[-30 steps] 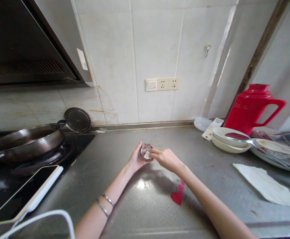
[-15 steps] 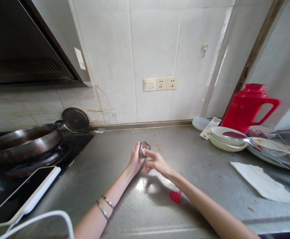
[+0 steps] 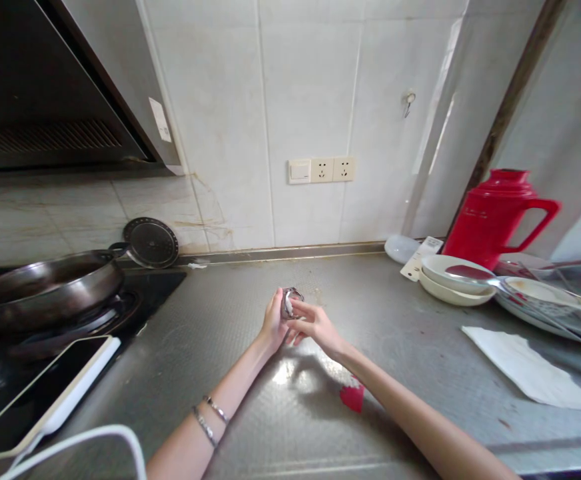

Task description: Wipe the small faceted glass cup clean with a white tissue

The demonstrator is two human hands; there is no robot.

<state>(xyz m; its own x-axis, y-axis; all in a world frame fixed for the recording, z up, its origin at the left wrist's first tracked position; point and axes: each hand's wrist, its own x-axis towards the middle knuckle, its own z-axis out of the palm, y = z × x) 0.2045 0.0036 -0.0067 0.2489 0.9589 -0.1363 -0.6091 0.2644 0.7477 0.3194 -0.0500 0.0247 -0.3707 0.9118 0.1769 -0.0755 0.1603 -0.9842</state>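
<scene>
Above the middle of the counter, my left hand [image 3: 272,323] is wrapped round a small, shiny glass-like cup [image 3: 296,293], its open mouth tilted toward the right. My right hand [image 3: 315,327] has its fingertips at and partly inside that mouth. They press a small white wad [image 3: 289,306], apparently tissue, against the inner wall. Much of the cup is hidden by the fingers. Two silver bracelets [image 3: 210,420] circle my left forearm. A red heart-shaped piece [image 3: 352,398] lies on the counter beside my right forearm.
At left, a steel pan [image 3: 45,287] sits on the black stove, with a phone [image 3: 45,393] and white cable [image 3: 95,433] nearer me. At right stand a red thermos jug [image 3: 495,217] and stacked bowls [image 3: 455,290]; a white tissue [image 3: 528,370] lies in front.
My right fingers have shifted slightly at the cup's mouth, and more of the white wad shows. The cup stays in my left hand, nearly in place.
</scene>
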